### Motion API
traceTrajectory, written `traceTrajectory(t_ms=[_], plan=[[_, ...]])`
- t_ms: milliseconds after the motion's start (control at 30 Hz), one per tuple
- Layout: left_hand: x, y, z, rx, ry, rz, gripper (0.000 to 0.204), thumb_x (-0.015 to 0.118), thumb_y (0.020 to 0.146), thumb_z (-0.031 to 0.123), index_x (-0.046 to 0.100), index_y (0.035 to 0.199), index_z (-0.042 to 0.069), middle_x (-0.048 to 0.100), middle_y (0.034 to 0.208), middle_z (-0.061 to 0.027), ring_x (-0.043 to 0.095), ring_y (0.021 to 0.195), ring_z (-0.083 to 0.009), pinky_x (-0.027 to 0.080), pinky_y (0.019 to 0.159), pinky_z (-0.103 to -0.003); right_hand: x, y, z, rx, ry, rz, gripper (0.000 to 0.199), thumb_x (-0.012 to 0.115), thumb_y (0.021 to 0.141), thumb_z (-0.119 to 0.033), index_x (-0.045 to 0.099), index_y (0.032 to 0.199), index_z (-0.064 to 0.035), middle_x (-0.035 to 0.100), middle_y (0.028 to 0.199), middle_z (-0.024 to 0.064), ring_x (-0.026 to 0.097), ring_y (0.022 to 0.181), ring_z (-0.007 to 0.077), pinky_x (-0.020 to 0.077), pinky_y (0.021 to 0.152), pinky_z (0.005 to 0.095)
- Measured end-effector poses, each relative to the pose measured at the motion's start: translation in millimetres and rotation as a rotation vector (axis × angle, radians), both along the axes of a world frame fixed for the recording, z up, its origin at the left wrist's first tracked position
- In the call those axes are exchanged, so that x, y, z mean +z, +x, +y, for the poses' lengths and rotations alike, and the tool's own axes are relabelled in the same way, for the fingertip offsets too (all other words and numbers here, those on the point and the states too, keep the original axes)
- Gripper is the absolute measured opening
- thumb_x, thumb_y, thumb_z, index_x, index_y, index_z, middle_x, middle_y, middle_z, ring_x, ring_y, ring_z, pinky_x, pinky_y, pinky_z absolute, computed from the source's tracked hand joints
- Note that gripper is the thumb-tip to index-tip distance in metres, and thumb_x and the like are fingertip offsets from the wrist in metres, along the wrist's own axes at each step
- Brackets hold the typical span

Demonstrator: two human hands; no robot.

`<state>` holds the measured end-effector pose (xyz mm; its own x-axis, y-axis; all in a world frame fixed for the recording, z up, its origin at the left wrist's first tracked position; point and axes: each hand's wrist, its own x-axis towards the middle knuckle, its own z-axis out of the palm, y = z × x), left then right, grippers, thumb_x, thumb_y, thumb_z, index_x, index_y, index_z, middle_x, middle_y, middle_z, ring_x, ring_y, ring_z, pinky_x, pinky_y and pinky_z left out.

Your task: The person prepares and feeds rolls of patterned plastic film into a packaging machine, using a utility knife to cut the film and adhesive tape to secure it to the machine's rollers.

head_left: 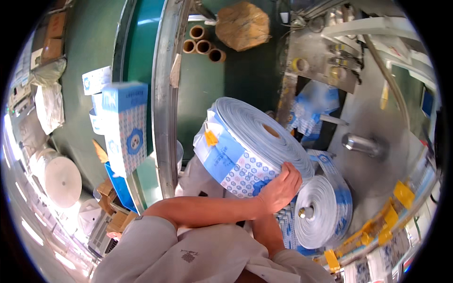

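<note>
A large roll of blue-and-white printed film (226,160) is tilted in front of my body, with a brown core (270,130) and an orange tag (211,138) on its printed side. My left forearm reaches across to the right. My left hand (282,187) is closed over the roll's lower right edge, fingers bent on the rim. The right forearm (267,234) passes beneath my left wrist; its hand is hidden behind that wrist and the roll. Close to the right, a second film roll (315,214) sits on a metal shaft (306,212), its printed web running upward.
A metal rail (165,99) runs along the left, beside a tall printed carton (126,132). Several cardboard tubes (204,46) and a brown wrapped bundle (243,26) stand on the green floor ahead. At right, a metal roller (361,145) juts from the machine panel.
</note>
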<state>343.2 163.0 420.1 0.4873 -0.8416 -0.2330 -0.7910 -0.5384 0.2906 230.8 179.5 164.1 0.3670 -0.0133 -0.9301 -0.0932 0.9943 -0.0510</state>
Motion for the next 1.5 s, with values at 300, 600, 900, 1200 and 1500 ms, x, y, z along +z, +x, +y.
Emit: traceTrajectory(t_ms=[300,600,900,1200,1500], plan=[[89,-61,-36,-0.371,-0.222,-0.068,0.035,0.052,0.082,0.02,0.065,0.103,-0.004,0.063,0.1,-0.0207,0.058,0.103,-0.0364,0.04,0.098,-0.045,157,-7,-64,-0.246,-0.156,-0.075,0.064,0.039,0.096,-0.058,0.051,0.139,-0.0117,0.05,0.143,0.0111,0.046,0.131,0.0314,0.0377,0.109,0.051],[144,-42,-22,-0.464,-0.368,-0.036,0.044,0.055,0.085,0.021,0.06,0.118,-0.008,0.062,0.109,-0.0167,0.054,0.11,-0.0329,0.034,0.104,-0.046,254,0,-64,-0.552,-0.28,-0.238,0.064,0.039,0.096,-0.058,0.05,0.139,-0.0116,0.05,0.142,0.0113,0.046,0.131,0.0315,0.0378,0.108,0.0516],[141,-32,18,-0.629,-0.467,-0.222,0.073,0.066,0.081,0.047,0.051,0.126,-0.007,0.056,0.12,-0.0172,0.048,0.118,-0.0334,0.031,0.106,-0.046,260,-3,-12,-0.718,-0.348,-0.362,0.065,0.039,0.095,-0.059,0.05,0.138,-0.0114,0.05,0.142,0.0115,0.046,0.131,0.0317,0.0379,0.108,0.0522],[161,-23,36,-0.77,-0.495,-0.093,0.077,0.069,0.081,0.045,0.046,0.139,0.001,0.04,0.148,-0.0171,0.034,0.141,-0.0309,0.018,0.119,-0.049,287,3,-6,-0.848,-0.348,-0.484,0.065,0.039,0.095,-0.059,0.05,0.138,-0.0113,0.05,0.141,0.0117,0.046,0.13,0.0318,0.038,0.108,0.0527],[141,69,62,-0.719,-0.567,-0.222,0.069,0.062,0.08,0.019,0.043,0.147,0.014,0.03,0.155,-0.0187,0.025,0.146,-0.0413,0.014,0.113,-0.07,321,24,-38,-1.003,-0.285,-0.565,0.066,0.04,0.095,-0.06,0.05,0.138,-0.0111,0.05,0.141,0.0119,0.047,0.13,0.032,0.0381,0.107,0.0533]])
